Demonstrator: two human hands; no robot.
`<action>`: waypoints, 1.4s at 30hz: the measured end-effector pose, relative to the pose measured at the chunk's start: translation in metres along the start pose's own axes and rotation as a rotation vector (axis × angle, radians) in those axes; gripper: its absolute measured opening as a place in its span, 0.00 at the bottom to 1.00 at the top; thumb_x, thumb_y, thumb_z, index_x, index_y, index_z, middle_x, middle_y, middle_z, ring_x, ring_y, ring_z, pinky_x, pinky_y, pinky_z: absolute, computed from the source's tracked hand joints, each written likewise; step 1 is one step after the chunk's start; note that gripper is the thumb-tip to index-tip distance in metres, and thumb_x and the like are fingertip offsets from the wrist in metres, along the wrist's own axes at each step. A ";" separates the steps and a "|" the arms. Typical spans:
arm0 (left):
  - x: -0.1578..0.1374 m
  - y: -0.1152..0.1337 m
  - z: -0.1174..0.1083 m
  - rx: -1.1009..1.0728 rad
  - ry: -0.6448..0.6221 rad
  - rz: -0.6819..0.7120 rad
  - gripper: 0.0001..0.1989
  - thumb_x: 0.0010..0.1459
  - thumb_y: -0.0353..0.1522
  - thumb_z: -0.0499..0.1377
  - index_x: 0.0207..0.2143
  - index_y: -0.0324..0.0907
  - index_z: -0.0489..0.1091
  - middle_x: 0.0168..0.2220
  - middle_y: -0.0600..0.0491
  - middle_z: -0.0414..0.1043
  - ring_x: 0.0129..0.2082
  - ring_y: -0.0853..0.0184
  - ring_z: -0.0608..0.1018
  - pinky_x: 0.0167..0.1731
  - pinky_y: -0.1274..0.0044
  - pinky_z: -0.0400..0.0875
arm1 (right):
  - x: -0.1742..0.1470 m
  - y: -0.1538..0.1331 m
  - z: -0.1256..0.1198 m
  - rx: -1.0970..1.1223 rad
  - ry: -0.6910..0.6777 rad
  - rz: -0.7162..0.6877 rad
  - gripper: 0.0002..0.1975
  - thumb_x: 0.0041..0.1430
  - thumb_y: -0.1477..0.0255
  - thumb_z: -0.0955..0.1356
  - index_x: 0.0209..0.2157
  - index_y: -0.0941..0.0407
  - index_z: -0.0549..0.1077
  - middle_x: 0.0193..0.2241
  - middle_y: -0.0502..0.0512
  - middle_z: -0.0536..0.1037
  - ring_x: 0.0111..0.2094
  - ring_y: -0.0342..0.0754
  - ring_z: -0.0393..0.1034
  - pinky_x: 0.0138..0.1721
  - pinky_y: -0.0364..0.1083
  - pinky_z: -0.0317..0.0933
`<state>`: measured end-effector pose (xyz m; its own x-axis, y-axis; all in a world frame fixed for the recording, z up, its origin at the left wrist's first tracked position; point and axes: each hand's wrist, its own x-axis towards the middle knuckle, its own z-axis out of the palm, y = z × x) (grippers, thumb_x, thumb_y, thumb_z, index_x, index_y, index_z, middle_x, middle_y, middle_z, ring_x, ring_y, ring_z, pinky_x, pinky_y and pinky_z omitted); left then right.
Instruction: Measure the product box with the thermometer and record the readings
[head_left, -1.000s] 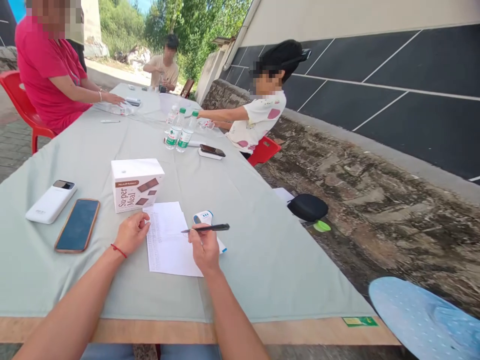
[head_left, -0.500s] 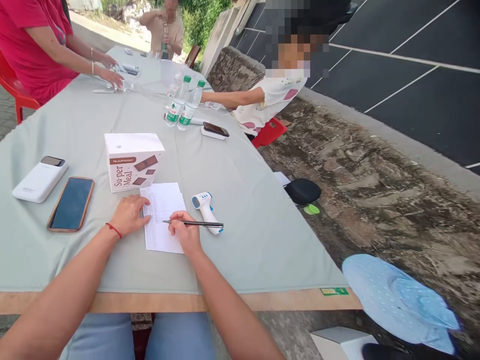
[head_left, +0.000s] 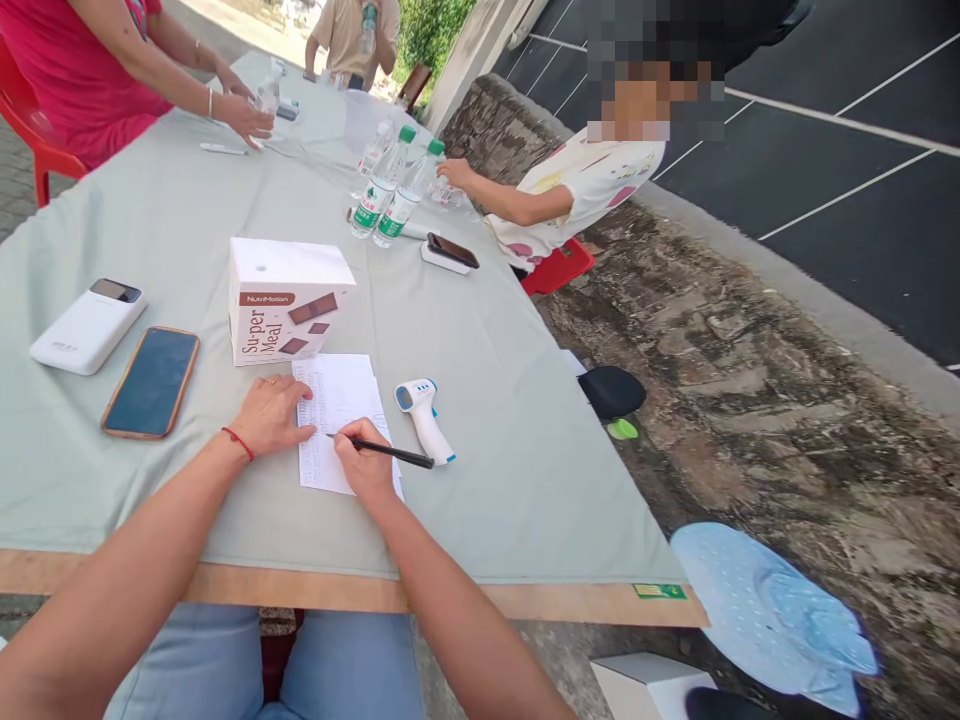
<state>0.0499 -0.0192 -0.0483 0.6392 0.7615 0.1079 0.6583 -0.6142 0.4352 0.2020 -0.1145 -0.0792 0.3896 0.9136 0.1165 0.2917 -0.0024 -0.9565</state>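
Note:
My right hand [head_left: 364, 462] is closed round a black pen [head_left: 401, 455], its tip at a white sheet of paper [head_left: 349, 385] with columns of small writing along its left side. My left hand [head_left: 276, 415] lies open on the table, its fingertips resting on the paper's left edge. Just beyond the paper stands a white box [head_left: 259, 315] printed "Su-per Meal". To the right of my pen hand lies a white and blue infrared thermometer [head_left: 426, 420]. A phone [head_left: 152, 383] in an orange-brown case and a white power bank [head_left: 90, 325] lie to my left.
Two water bottles [head_left: 396, 200] with green caps stand farther up the cloth-covered table [head_left: 510, 500], near a phone on a white block [head_left: 450, 255]. Other people sit around the table. A blue hat [head_left: 772, 605] is at the lower right, past the table corner.
The view has shifted slightly. The pen is tilted more steeply, its back end lower, still in my right hand. The co-worker at the right has drawn a hand back nearer the body.

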 end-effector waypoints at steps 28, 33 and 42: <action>-0.001 0.003 0.000 0.028 -0.044 -0.037 0.23 0.46 0.40 0.66 0.43 0.42 0.67 0.40 0.48 0.72 0.42 0.55 0.72 0.44 0.67 0.59 | 0.001 0.005 -0.001 -0.089 -0.059 -0.010 0.06 0.47 0.68 0.64 0.20 0.53 0.63 0.17 0.44 0.65 0.22 0.43 0.59 0.26 0.43 0.55; -0.001 0.004 -0.001 0.023 -0.035 -0.030 0.23 0.46 0.39 0.66 0.43 0.42 0.67 0.39 0.48 0.72 0.42 0.55 0.72 0.43 0.66 0.59 | 0.001 0.002 -0.001 -0.070 -0.025 -0.017 0.06 0.46 0.68 0.64 0.20 0.53 0.63 0.17 0.44 0.65 0.22 0.43 0.59 0.26 0.43 0.55; -0.001 0.003 0.000 0.031 -0.038 -0.031 0.23 0.46 0.39 0.66 0.43 0.42 0.67 0.39 0.49 0.72 0.42 0.55 0.72 0.43 0.67 0.60 | 0.001 0.000 -0.001 -0.094 -0.033 -0.002 0.06 0.45 0.68 0.63 0.19 0.53 0.62 0.17 0.44 0.65 0.22 0.43 0.58 0.26 0.43 0.55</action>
<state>0.0514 -0.0219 -0.0468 0.6327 0.7720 0.0603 0.6897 -0.5972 0.4095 0.2031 -0.1135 -0.0789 0.3605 0.9265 0.1083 0.3739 -0.0372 -0.9267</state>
